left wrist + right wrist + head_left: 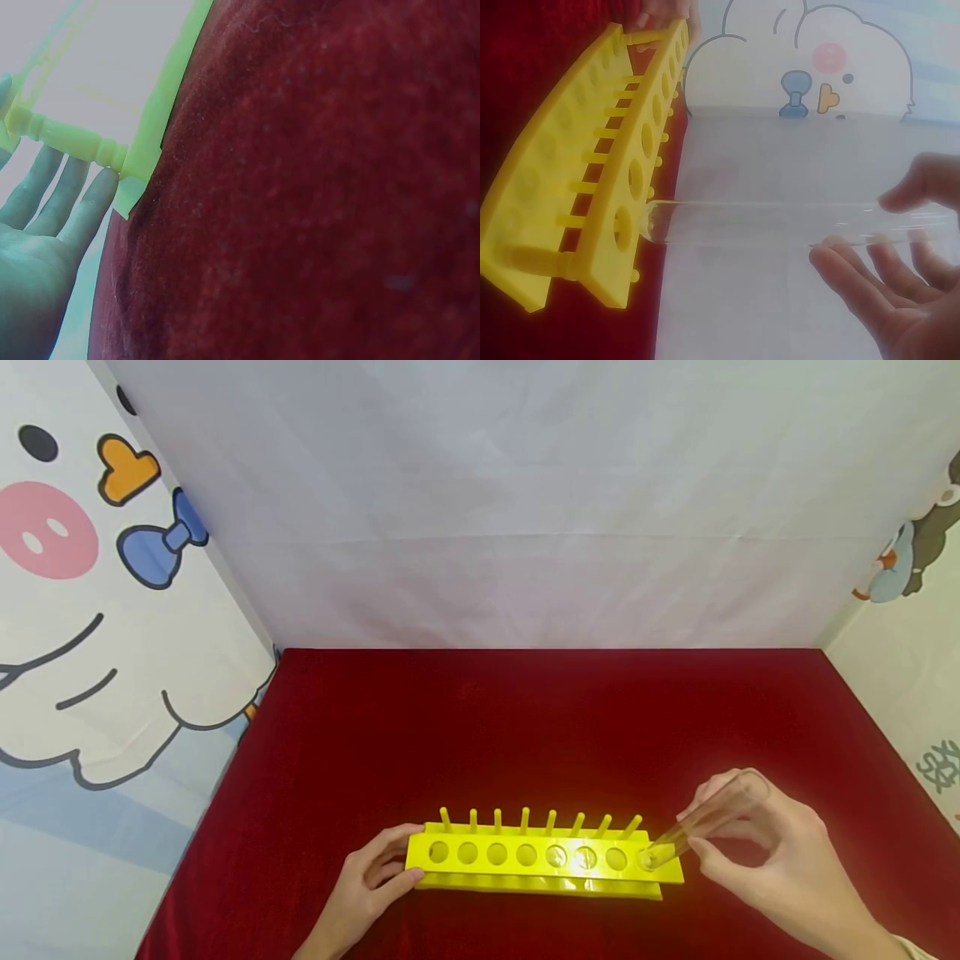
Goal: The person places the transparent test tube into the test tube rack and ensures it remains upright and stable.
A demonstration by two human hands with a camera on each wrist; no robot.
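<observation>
A yellow test tube rack stands on the red cloth, with a row of round holes and upright pegs behind them. My left hand holds the rack's left end, thumb at the front; in the left wrist view its fingers touch the end post. At the other end my right hand grips a clear glass test tube near its upper part, tilted toward the rack. In the right wrist view the rounded bottom of the tube is right at the mouth of the rightmost hole.
Dark red cloth covers the table under and behind the rack. A pale curtain rises along the back edge. Printed cartoon panels stand on the left and right sides.
</observation>
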